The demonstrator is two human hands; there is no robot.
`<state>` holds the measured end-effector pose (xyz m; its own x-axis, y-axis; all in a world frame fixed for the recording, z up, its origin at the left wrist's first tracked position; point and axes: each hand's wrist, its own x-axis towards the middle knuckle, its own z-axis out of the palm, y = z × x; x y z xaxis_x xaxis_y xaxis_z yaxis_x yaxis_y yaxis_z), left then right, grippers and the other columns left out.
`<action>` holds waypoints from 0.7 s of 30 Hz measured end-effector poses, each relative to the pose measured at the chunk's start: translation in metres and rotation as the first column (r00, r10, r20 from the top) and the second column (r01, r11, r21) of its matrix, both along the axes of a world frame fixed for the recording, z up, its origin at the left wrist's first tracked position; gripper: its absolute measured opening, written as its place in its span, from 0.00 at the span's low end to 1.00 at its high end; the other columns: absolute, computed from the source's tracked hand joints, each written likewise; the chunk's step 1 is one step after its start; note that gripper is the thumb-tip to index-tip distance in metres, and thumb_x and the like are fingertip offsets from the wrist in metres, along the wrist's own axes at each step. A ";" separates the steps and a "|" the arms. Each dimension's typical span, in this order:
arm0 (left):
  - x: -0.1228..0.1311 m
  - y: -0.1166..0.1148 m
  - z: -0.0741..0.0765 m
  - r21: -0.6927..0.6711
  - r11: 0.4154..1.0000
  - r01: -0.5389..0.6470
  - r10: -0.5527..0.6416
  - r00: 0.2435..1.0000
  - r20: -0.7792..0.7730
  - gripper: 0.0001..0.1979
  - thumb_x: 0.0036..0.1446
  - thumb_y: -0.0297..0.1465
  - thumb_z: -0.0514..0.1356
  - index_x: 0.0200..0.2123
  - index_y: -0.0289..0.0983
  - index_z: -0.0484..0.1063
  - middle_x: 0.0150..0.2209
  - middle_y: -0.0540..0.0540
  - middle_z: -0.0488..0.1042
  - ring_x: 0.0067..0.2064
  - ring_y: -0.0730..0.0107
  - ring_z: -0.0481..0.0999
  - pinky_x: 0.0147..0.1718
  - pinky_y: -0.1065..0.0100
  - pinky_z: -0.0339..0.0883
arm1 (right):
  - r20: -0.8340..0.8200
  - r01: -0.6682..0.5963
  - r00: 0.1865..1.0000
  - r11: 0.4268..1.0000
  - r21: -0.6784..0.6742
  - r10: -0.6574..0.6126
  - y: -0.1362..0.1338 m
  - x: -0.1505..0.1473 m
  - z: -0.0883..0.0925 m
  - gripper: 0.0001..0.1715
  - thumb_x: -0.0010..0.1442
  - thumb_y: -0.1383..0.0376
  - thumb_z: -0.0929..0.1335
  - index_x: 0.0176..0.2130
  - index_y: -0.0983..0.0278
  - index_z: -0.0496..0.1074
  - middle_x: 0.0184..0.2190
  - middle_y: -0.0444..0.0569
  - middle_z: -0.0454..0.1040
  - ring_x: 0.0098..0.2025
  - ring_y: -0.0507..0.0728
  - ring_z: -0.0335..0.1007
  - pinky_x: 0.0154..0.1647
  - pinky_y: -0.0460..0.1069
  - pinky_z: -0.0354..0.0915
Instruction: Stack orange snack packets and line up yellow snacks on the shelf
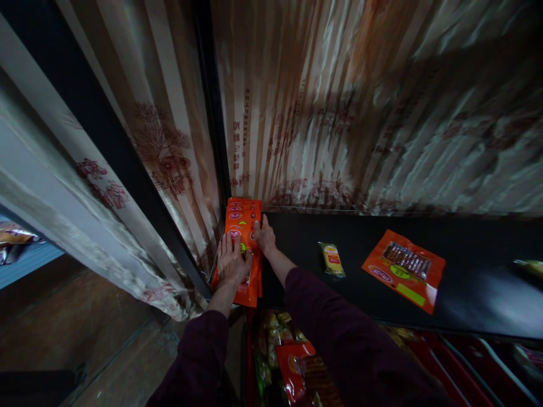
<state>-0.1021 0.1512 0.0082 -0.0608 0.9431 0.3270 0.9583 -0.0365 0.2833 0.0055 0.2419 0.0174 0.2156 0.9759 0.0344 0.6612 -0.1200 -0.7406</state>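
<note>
A stack of orange snack packets [243,217] lies at the far left end of a black shelf [466,305], against the curtain. My left hand [232,260] rests flat on top of the stack with its fingers spread. My right hand [264,234] presses against the stack's right edge, fingers stretched toward the back. Both sleeves are dark purple.
On the shelf lie a small yellow packet [332,259] and another orange packet [404,269] further right. A striped satin curtain [360,113] hangs behind. Below the shelf, red bins [441,362] hold several snack packets [292,370]. Wooden floor [85,322] at left.
</note>
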 end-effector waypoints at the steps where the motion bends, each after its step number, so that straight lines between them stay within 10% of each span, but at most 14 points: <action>1: 0.001 0.000 0.000 -0.002 1.000 0.007 -0.007 1.000 -0.006 0.29 0.58 0.38 0.51 0.61 0.33 0.60 0.65 0.34 0.56 0.66 0.54 0.52 0.63 0.53 0.48 | 0.012 -0.003 1.000 1.000 -0.005 0.003 0.000 -0.002 0.001 0.31 0.66 0.61 0.55 0.64 0.70 0.52 0.58 0.58 0.66 0.58 0.59 0.65 0.58 0.50 0.57; 21: 0.015 0.006 0.006 -0.075 0.994 -0.078 0.080 0.996 0.027 0.30 0.57 0.34 0.51 0.61 0.26 0.58 0.65 0.32 0.54 0.67 0.53 0.50 0.65 0.55 0.44 | -0.034 0.062 0.998 0.995 0.077 -0.060 0.000 -0.012 -0.007 0.26 0.63 0.70 0.55 0.58 0.67 0.63 0.51 0.55 0.73 0.51 0.55 0.69 0.54 0.48 0.60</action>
